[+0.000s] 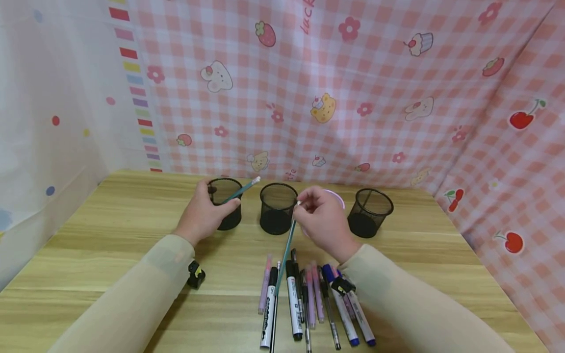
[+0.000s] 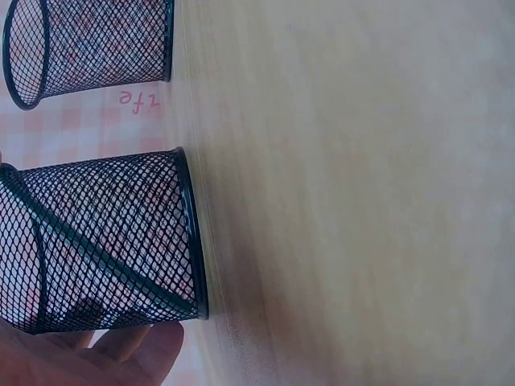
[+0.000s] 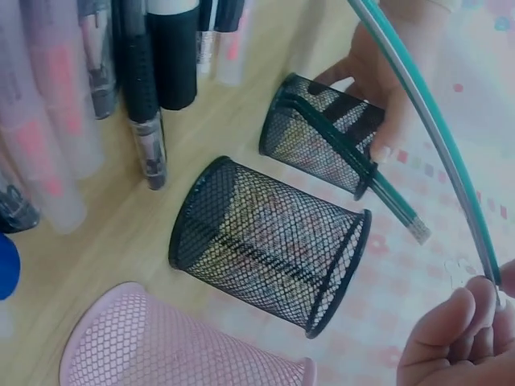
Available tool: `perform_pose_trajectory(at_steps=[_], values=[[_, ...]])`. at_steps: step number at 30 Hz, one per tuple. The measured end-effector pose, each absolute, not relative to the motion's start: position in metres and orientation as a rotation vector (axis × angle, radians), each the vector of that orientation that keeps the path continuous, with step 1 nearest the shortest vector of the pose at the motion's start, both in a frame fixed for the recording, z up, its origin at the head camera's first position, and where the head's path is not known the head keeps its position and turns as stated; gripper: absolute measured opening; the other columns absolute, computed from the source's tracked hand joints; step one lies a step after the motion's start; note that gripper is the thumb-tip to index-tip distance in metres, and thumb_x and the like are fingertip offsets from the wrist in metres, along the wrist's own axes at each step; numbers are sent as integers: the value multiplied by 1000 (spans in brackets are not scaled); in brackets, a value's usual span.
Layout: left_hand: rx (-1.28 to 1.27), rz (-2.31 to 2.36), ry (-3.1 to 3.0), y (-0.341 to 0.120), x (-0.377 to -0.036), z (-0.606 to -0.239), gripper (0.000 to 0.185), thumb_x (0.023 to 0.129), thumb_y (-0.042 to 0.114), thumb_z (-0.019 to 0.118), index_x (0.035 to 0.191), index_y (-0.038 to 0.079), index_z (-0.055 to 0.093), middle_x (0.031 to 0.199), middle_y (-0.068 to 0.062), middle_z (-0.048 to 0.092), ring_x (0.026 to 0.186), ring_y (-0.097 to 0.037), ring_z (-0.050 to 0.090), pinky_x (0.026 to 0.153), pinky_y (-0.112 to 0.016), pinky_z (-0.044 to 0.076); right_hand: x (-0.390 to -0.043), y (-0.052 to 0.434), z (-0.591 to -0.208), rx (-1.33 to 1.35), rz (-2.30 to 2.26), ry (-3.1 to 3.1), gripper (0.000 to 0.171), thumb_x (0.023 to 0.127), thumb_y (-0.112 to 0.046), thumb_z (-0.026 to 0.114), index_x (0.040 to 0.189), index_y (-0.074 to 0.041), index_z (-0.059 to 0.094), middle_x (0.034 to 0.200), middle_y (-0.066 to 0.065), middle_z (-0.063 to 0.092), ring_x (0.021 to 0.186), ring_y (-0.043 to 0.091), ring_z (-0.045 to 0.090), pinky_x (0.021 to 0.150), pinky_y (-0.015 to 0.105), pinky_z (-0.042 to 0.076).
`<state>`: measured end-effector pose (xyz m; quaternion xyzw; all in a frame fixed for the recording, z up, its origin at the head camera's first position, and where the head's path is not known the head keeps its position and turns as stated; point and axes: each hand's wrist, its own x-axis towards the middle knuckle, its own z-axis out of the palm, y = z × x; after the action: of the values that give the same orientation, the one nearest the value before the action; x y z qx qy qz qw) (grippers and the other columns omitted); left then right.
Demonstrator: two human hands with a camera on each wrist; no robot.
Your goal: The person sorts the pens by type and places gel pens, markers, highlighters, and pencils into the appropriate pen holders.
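My left hand (image 1: 200, 215) grips the leftmost black mesh pen cup (image 2: 113, 241), fingers round its far side and thumb at the near rim. A green pencil (image 1: 244, 189) leans inside that cup, its eraser end sticking out to the right; whether a second lies beside it I cannot tell. Between the thumb and fingertips of my right hand (image 1: 327, 223), another green pencil (image 3: 438, 141) is pinched near its upper end. It slants down, its lower part over the pens on the table. Behind the right hand, a pink mesh cup (image 3: 185, 346) is mostly hidden in the head view.
A second black mesh cup (image 1: 277, 218) stands between the hands, and another (image 1: 370, 211) at the right. Nearer lie several markers (image 1: 293, 301), pink highlighters (image 1: 265, 284) and pens (image 1: 331, 314) on the wooden table (image 1: 110, 235). Checked cloth (image 1: 287, 73) hangs behind.
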<state>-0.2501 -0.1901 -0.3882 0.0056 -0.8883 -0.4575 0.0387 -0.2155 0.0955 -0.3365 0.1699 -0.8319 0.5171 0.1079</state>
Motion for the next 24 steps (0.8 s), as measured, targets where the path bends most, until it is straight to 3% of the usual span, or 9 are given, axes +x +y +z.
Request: perform_pose_trajectory(at_steps=[5,15,24], values=[[21,-1403,-2725,-190,-251,-389,99,93,65,68,163,12,22,160,-21,40,143,-44,46,116,-64,39,-213,98,-333,494,1567,-2337,12,90,3,62,101,-1,65,80,7,64,65,13,53,60,23,44],[27,-1392,-2727,-190,-251,-389,99,94,64,68,163,10,21,160,-21,40,144,-44,46,117,-63,38,-209,96,-331,487,1684,-2111,13,93,5,61,103,-2,63,83,2,64,66,8,54,60,21,45],[31,-1395,-2737,-189,-249,-387,99,94,64,68,163,10,21,161,-21,39,144,-45,45,118,-63,38,-211,93,-331,447,1728,-1950,12,92,8,61,105,7,61,80,-5,63,63,5,54,57,19,45]])
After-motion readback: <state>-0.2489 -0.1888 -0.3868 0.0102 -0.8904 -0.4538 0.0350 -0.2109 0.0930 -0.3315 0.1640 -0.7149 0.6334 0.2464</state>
